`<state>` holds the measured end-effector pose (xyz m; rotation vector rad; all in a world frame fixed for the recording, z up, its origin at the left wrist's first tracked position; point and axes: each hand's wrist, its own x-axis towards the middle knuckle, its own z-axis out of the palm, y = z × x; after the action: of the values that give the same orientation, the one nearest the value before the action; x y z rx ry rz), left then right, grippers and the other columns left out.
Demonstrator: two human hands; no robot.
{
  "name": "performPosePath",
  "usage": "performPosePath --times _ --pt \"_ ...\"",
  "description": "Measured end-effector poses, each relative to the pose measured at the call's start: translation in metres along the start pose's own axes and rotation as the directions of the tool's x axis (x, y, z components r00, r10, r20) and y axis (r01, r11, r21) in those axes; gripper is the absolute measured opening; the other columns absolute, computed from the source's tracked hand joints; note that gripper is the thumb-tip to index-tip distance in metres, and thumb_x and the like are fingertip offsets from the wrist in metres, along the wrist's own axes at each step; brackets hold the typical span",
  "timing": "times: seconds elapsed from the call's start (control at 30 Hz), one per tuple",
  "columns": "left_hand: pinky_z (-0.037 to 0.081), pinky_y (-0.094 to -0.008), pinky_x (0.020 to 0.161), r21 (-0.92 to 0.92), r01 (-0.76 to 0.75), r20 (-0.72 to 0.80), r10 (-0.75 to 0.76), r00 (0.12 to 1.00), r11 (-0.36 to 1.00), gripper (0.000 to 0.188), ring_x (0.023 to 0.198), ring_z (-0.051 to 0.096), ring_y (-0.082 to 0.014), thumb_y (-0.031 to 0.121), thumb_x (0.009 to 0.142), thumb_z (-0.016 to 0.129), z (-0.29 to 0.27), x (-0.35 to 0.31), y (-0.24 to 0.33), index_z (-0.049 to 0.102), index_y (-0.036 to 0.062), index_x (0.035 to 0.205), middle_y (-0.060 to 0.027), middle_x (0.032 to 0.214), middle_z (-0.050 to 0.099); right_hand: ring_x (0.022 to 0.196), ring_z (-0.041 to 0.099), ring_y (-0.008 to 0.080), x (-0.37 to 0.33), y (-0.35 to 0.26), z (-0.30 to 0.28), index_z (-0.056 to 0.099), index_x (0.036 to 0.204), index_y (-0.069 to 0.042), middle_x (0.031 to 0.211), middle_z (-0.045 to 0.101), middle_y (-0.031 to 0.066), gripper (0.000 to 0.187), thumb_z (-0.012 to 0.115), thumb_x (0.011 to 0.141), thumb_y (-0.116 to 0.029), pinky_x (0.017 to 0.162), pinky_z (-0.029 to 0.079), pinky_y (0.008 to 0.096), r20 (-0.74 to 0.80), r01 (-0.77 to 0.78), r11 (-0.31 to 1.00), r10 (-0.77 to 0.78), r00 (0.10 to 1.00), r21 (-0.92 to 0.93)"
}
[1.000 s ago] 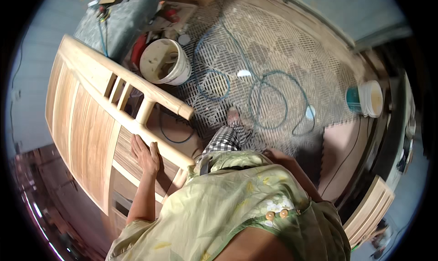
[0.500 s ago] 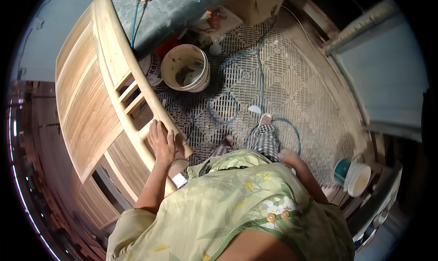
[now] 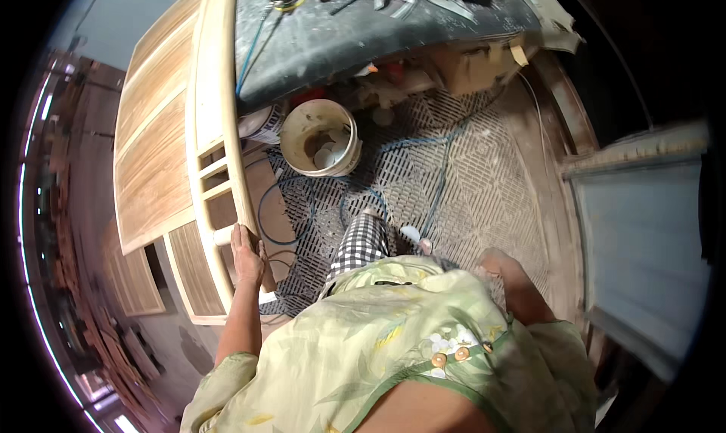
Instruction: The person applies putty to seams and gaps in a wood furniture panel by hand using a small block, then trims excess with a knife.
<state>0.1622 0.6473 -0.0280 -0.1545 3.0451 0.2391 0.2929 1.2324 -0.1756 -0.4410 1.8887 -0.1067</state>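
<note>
Panelled wooden furniture frame (image 3: pixel 155 153) at the person's left, beside the table (image 3: pixel 310 51).
The left hand (image 3: pixel 248 263) lies on its rounded outer rail (image 3: pixel 237 157), just below the short slats (image 3: pixel 215 167), fingers outstretched and unclenched; the right hand (image 3: pixel 501 265) hangs well apart from it, too blurred to tell whether its fingers are clenched.
</note>
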Motion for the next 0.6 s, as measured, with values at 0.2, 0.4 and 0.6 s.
performPosePath --times 0.2,0.4,0.6 --pt "0.030 -0.0416 0.108 0.019 0.147 -0.098 -0.144 0.985 0.989 0.057 0.127 0.041 -0.0347 0.014 0.081 0.062 0.000 0.034 0.015 0.042 -0.0010 0.133 -0.0224 0.136 0.044 0.090 0.064 0.0278 0.050 0.021 -0.093 0.066 0.108 -0.008 0.103 0.066 0.0134 0.028 0.056 0.085 -0.021 0.078 0.051 0.0358 -0.335 0.356 0.914 -0.403 0.851 -0.197" --pt "0.045 -0.0458 0.089 -0.308 0.351 -0.049 -0.383 0.922 0.884 0.055 0.104 0.055 -0.0439 0.028 0.086 0.060 0.013 0.076 0.021 0.043 -0.0035 0.127 -0.0293 0.114 0.055 0.101 0.059 0.0368 0.065 -0.033 -0.272 0.065 0.107 -0.001 0.108 0.063 0.0220 0.045 0.061 0.082 -0.039 0.087 0.047 0.0426 -0.242 0.056 0.907 0.052 0.969 0.418" --pt "0.045 -0.0502 0.082 -0.238 0.659 0.200 -0.628 0.753 0.714 0.054 0.097 0.058 -0.0448 0.044 0.083 0.062 -0.008 0.108 0.049 0.046 -0.0013 0.108 -0.0288 0.101 0.060 0.095 0.061 0.0342 0.080 -0.038 -0.438 0.064 0.106 -0.004 0.098 0.065 0.0196 0.037 0.060 0.083 -0.033 0.084 0.047 0.0397 -0.551 0.337 0.839 -0.053 0.833 0.428"
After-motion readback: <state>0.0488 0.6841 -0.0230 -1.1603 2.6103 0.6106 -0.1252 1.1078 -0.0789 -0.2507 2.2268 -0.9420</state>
